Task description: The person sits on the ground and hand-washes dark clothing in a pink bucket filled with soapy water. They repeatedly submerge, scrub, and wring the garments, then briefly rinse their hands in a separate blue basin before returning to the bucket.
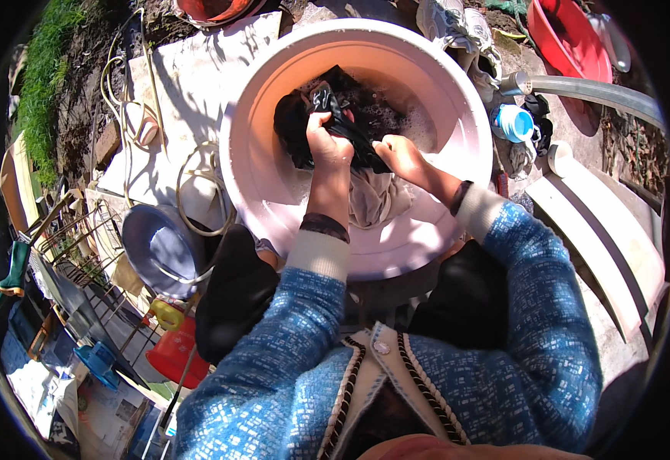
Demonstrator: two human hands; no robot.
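A large pale plastic basin (450, 207) stands between my knees with soapy water (421, 123) in it. My left hand (329, 141) grips a wet black cloth garment (297, 123) that bears a light print near my fingers. My right hand (401, 158) pinches another part of the same garment, to the right of my left hand. Dark fabric stretches between both hands, and the rest of it lies in the water. Nearer to me, a greyish-beige cloth (375, 198) rests crumpled against the basin's inner side.
On the left are a blue-grey bucket (159, 247), a coiled hose (182, 178) and a red plastic container (179, 353). To the right lie sneakers (455, 34), a blue-and-white container (513, 122), a grey pipe (593, 92) and a white curved panel (588, 241). A red basin (570, 43) stands farther back.
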